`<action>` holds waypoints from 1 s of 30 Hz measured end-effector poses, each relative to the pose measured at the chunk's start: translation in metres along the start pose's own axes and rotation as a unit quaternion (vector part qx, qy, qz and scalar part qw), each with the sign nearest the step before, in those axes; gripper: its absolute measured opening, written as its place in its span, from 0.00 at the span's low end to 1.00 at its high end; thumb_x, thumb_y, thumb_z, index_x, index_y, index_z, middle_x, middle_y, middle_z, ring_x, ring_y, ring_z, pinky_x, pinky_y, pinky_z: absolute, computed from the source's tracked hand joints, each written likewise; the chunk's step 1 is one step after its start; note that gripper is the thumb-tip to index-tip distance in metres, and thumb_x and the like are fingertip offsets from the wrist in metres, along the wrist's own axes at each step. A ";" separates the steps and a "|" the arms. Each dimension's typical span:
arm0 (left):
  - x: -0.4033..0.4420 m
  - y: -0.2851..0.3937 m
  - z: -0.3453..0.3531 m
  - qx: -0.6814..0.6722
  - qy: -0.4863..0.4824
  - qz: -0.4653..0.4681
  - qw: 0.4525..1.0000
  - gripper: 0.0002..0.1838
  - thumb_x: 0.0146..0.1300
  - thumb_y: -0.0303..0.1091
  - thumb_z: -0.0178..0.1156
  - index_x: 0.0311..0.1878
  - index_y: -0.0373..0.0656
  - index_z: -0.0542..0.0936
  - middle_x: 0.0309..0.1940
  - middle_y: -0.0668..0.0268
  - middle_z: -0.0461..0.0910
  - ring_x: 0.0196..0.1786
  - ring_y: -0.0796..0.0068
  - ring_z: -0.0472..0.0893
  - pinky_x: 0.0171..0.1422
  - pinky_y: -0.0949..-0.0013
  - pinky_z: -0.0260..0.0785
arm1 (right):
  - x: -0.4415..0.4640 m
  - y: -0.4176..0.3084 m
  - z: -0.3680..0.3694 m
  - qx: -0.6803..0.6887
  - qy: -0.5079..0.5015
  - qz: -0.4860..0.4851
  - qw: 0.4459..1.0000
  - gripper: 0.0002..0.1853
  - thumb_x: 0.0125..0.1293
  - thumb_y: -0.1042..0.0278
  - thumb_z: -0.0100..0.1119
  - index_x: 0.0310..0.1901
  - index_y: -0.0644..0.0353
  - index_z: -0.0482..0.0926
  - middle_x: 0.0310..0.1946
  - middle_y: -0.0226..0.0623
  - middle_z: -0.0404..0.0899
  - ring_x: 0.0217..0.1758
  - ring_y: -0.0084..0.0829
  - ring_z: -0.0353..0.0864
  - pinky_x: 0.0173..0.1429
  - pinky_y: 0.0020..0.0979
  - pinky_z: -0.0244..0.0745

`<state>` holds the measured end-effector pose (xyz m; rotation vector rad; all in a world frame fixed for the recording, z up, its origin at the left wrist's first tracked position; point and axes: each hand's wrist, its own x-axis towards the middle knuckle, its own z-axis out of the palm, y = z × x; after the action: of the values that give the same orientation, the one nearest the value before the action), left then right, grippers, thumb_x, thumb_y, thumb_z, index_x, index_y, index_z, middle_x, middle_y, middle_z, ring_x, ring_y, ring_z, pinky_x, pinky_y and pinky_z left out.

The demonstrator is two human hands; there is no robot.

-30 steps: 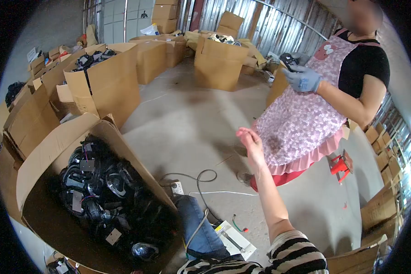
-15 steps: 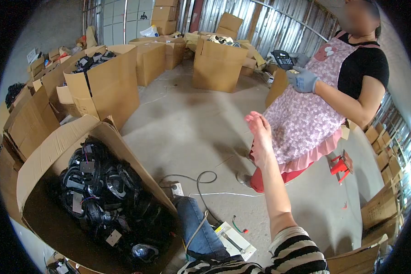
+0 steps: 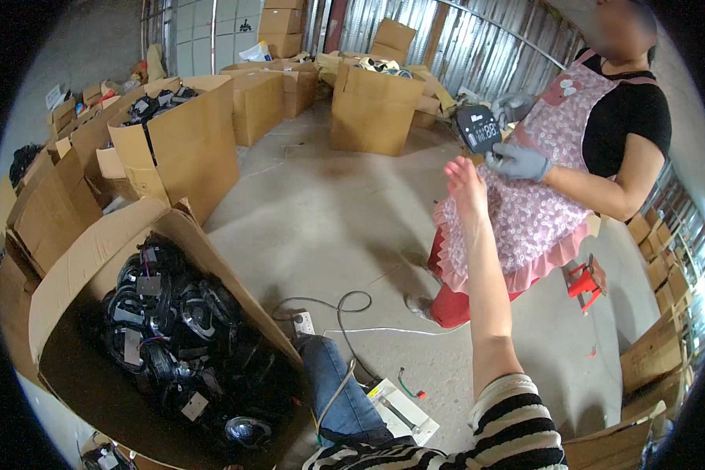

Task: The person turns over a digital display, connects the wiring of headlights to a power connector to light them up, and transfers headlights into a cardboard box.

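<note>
My right hand (image 3: 467,188) reaches forward at arm's length, its fingers spread and nothing in them. Just beyond my fingertips is a black panel with a digital readout (image 3: 479,128). A person facing me holds that panel in two grey gloved hands (image 3: 517,162); I see a small gap between it and my hand. My striped sleeve (image 3: 517,415) covers the upper arm. My left hand is out of view. To my left stands an open cardboard box (image 3: 94,247) full of black parts with cables and small metal plates (image 3: 200,321).
The person wears a pink patterned apron (image 3: 525,227). A power strip (image 3: 303,323) and a dark cable (image 3: 339,305) lie on the floor by my leg. Beyond are more cardboard boxes (image 3: 376,110), and a red stool (image 3: 586,283) stands at right.
My right hand has moved farther forward and to the right, toward the panel. The person has lowered the panel slightly and turned its display face toward me.
</note>
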<state>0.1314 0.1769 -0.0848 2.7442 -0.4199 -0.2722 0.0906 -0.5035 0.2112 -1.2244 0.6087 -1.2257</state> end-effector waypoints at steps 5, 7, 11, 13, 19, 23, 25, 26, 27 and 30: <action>-0.001 0.018 -0.011 0.047 -0.036 -0.030 0.998 0.10 0.48 0.38 0.50 0.26 0.43 0.78 0.22 0.57 0.76 0.27 0.58 0.74 0.31 0.63 0.66 | -0.003 0.000 0.000 0.162 -0.009 0.008 0.987 0.15 0.57 0.57 0.46 0.41 0.58 0.65 0.36 0.34 0.71 0.41 0.27 0.70 0.46 0.31 0.61; -0.002 0.018 -0.011 0.051 -0.047 -0.016 0.997 0.11 0.48 0.39 0.50 0.26 0.43 0.78 0.23 0.57 0.76 0.28 0.57 0.74 0.31 0.62 0.66 | -0.011 0.006 0.000 0.226 -0.018 -0.009 0.974 0.14 0.58 0.60 0.45 0.41 0.59 0.63 0.35 0.36 0.71 0.40 0.28 0.70 0.45 0.33 0.62; -0.004 0.015 -0.005 0.024 -0.028 0.019 0.999 0.13 0.49 0.41 0.49 0.27 0.43 0.78 0.24 0.56 0.76 0.28 0.57 0.75 0.32 0.60 0.66 | -0.053 0.020 0.005 0.280 -0.062 -0.025 0.958 0.09 0.58 0.66 0.45 0.38 0.60 0.65 0.32 0.37 0.71 0.36 0.29 0.71 0.40 0.30 0.66; -0.002 0.019 -0.005 0.098 -0.086 -0.017 0.991 0.14 0.47 0.43 0.52 0.32 0.44 0.77 0.24 0.57 0.76 0.29 0.58 0.75 0.34 0.61 0.67 | -0.097 0.022 0.020 0.240 -0.110 -0.027 0.964 0.08 0.57 0.68 0.46 0.37 0.60 0.66 0.32 0.37 0.71 0.35 0.29 0.70 0.41 0.30 0.65; 0.027 0.054 0.001 -0.078 -0.052 0.051 0.994 0.08 0.47 0.31 0.52 0.18 0.39 0.71 0.15 0.58 0.68 0.23 0.58 0.70 0.26 0.63 0.61 | -0.234 0.051 0.070 0.138 -0.235 0.028 0.962 0.12 0.57 0.68 0.46 0.42 0.63 0.65 0.33 0.38 0.71 0.35 0.31 0.71 0.40 0.34 0.66; 0.056 0.142 -0.040 -0.269 0.004 0.144 0.952 0.03 0.47 0.26 0.54 0.24 0.37 0.73 0.20 0.58 0.71 0.24 0.61 0.71 0.29 0.68 0.63 | -0.294 0.062 0.081 0.138 -0.281 0.070 0.947 0.11 0.57 0.71 0.44 0.42 0.65 0.64 0.34 0.45 0.72 0.37 0.36 0.72 0.41 0.39 0.68; 0.066 0.181 -0.067 -0.331 -0.033 0.149 0.931 0.05 0.48 0.25 0.53 0.29 0.37 0.75 0.23 0.58 0.72 0.25 0.67 0.72 0.30 0.73 0.63 | -0.313 0.066 0.083 0.130 -0.297 0.088 0.942 0.11 0.57 0.71 0.45 0.41 0.65 0.64 0.33 0.47 0.72 0.37 0.36 0.72 0.41 0.39 0.68; 0.071 0.191 -0.068 -0.396 -0.057 0.140 0.906 0.05 0.48 0.25 0.53 0.29 0.37 0.75 0.24 0.60 0.73 0.27 0.67 0.72 0.33 0.73 0.63 | -0.323 0.065 0.086 0.120 -0.305 0.105 0.939 0.11 0.56 0.72 0.44 0.41 0.66 0.64 0.33 0.47 0.72 0.36 0.36 0.73 0.41 0.39 0.68; 0.076 0.204 -0.077 -0.399 -0.047 0.178 0.898 0.05 0.48 0.26 0.53 0.30 0.38 0.75 0.24 0.61 0.73 0.30 0.68 0.73 0.35 0.73 0.63 | -0.330 0.062 0.087 0.109 -0.312 0.123 0.936 0.11 0.56 0.72 0.44 0.40 0.67 0.65 0.33 0.47 0.73 0.36 0.36 0.73 0.41 0.39 0.68; 0.085 0.232 -0.100 -0.490 -0.046 0.237 0.838 0.08 0.47 0.25 0.53 0.33 0.37 0.73 0.30 0.61 0.72 0.32 0.72 0.72 0.38 0.75 0.63 | -0.344 0.059 0.089 0.062 -0.333 0.155 0.928 0.11 0.56 0.72 0.43 0.39 0.69 0.66 0.32 0.45 0.73 0.35 0.35 0.73 0.41 0.36 0.68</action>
<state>0.1764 -0.0268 0.0816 1.5668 -0.7179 -0.3570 0.0878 -0.1606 0.1000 -1.2809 0.1977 -0.5162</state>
